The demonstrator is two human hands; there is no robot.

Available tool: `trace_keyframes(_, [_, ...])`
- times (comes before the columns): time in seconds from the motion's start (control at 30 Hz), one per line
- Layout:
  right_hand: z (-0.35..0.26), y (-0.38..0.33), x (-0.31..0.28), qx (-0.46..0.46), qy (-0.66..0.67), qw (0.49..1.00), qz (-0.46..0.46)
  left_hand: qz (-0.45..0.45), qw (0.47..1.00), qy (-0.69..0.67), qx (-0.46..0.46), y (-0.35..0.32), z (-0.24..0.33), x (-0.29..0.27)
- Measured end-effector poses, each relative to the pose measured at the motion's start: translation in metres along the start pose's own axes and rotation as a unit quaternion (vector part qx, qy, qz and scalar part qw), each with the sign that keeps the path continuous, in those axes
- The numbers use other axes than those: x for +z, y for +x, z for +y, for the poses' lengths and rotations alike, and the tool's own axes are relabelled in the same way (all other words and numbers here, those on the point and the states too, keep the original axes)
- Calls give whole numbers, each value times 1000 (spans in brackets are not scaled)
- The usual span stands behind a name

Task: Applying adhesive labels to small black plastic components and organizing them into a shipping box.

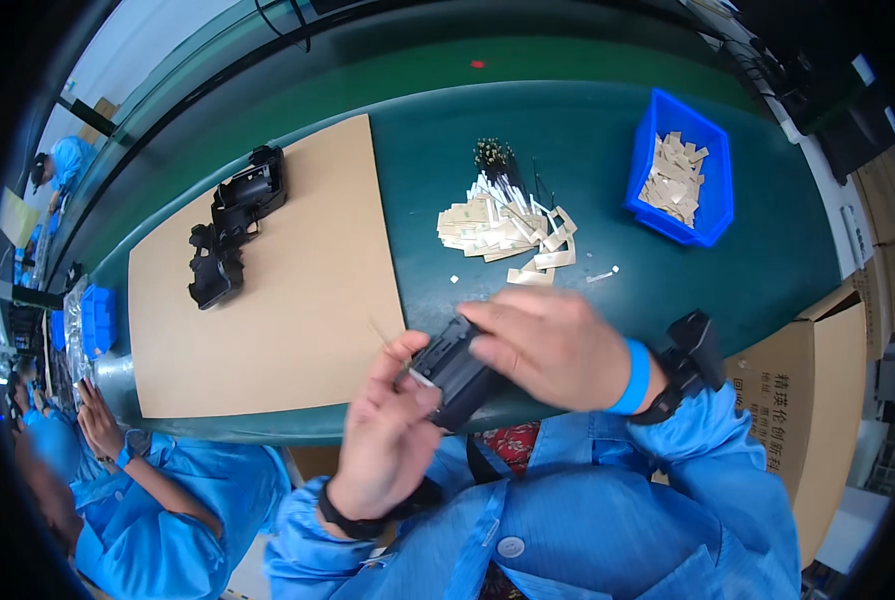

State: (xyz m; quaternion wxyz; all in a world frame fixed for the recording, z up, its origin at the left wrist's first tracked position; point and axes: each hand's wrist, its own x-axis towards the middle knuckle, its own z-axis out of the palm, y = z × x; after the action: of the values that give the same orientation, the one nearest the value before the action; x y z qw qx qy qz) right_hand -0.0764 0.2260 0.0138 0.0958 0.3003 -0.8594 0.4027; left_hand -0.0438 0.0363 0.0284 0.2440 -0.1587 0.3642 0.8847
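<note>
Black plastic housing (455,372) over near edge of tabletop (567,120) — left hand (389,432) fingers grasping its left side, right hand (557,342) fingers clasping its right, blue bin (664,228) of tan strips (675,180) toward far right corner.

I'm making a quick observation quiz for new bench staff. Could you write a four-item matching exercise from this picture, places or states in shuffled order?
Column one
1. Black part
2. Blue bin
3. Cardboard sheet
4. Heap of pale strips

Column two
A. Lies flat, with black mouldings on its left side
B. Lies right of the sheet and left of the bin
C. Gripped by the wearer's left hand and right hand
D. Contains loose tan pieces

Pairs: 1-C, 2-D, 3-A, 4-B
</note>
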Motion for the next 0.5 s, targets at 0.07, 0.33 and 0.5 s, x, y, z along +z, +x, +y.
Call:
trace_keyframes(0.07, [16, 0, -17, -48, -96, 993, 40, -24, 980, 178, 84, 3, 26, -4])
trace_keyframes(0.33, [52, 9, -62, 51, -265, 963, -19, 2, 874, 394, 284, 119, 179, 4])
trace_keyframes(0.5, [49, 5, -54, 50, -250, 966, -44, 155, 843, 340, 386, 160, 221, -11])
